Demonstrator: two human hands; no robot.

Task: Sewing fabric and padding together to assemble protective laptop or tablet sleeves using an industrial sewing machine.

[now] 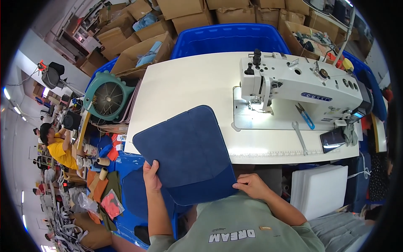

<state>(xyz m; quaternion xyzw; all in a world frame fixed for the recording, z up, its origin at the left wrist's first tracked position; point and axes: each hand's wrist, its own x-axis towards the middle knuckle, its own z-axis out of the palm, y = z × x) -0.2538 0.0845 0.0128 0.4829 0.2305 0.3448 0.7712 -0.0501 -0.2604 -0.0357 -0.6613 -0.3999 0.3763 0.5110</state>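
Note:
A navy blue fabric panel (pixel 184 145) with rounded corners is held up in front of me, tilted, over the table's near edge. A darker band runs across its lower part, and a seam is visible between the two tones. My left hand (pixel 152 177) grips its left edge, thumb on top and fingers hidden beneath. At the lower right corner, my right hand (pixel 252 185) pinches the edge. To the right stands a white sewing machine (pixel 294 86), its lamp lit over the needle area. The panel is apart from the machine.
Blue-handled thread snips (pixel 308 119), a wrench (pixel 299 137) and a dark phone (pixel 332 140) lie on the white table (pixel 176 84). Behind it is a blue bin (pixel 226 38). A green fan (pixel 107 98) stands left, near cloth pieces. White foam sheets (pixel 321 187) are at my right.

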